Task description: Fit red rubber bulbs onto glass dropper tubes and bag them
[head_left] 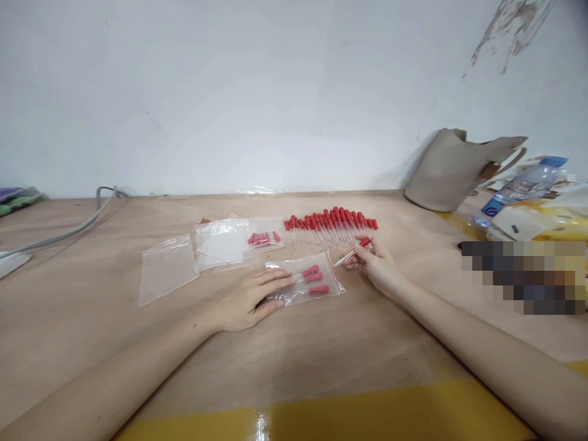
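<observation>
Flat on the near end of a clear zip bag (298,294) rests my left hand (252,297), fingers stretched out. Inside that bag lie 3 droppers with red rubber bulbs (315,277). My right hand (377,263) pinches another dropper (351,253) by its red bulb, its clear tube pointing left at the bag's red-lined mouth. Whether the tube tip is inside the mouth I cannot tell. Just behind, a fanned pile of red-bulbed droppers (333,220) lies on the table. A filled bag (264,237) with several droppers sits left of the pile.
Flat zip bags (169,269) and a stack of bags (223,242) lie to the left. A grey cable (68,234) crosses the far left. At right stand a beige bag (448,171), a water bottle (523,187) and yellow-white packaging (546,217). Yellow tape (321,413) runs along the front.
</observation>
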`<state>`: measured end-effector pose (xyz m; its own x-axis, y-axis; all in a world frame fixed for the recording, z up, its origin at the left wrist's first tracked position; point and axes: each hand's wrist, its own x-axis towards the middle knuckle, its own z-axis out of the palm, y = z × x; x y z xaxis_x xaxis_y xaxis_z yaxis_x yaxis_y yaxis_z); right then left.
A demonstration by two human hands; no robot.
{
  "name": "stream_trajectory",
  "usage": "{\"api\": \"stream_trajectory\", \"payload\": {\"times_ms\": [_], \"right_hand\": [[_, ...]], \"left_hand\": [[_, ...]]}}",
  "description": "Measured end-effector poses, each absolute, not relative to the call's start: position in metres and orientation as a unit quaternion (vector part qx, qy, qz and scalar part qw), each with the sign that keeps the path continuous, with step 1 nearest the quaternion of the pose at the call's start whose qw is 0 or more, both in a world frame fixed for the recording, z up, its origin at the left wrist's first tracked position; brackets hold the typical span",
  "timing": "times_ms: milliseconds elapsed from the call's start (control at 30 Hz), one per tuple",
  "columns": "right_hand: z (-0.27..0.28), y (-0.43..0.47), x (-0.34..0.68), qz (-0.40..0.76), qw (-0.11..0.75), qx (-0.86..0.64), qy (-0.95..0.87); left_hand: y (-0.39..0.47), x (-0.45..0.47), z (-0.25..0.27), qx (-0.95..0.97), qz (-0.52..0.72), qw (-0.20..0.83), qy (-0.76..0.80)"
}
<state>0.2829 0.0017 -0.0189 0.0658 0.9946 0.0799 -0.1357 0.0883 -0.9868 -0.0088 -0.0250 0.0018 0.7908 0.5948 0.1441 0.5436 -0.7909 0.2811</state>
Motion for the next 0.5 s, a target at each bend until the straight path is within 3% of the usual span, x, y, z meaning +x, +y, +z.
{"api": "stream_trajectory", "payload": {"times_ms": [167, 333, 500], "right_hand": [[-0.025, 0.006, 0.272, 0.479, 0.62, -0.415, -0.462], [-0.025, 0.004, 0.267, 0.54, 0.578, -0.385, -0.476], [-0.025, 0.004, 0.273, 0.543, 0.588, -0.397, -0.45]], "left_hand": [[-0.025, -0.009, 0.002, 0.938, 0.117, 0.117, 0.305], [-0.024, -0.009, 0.001, 0.938, 0.105, 0.114, 0.311], [-0.024, -0.009, 0.001, 0.934, 0.095, 0.117, 0.323]]}}
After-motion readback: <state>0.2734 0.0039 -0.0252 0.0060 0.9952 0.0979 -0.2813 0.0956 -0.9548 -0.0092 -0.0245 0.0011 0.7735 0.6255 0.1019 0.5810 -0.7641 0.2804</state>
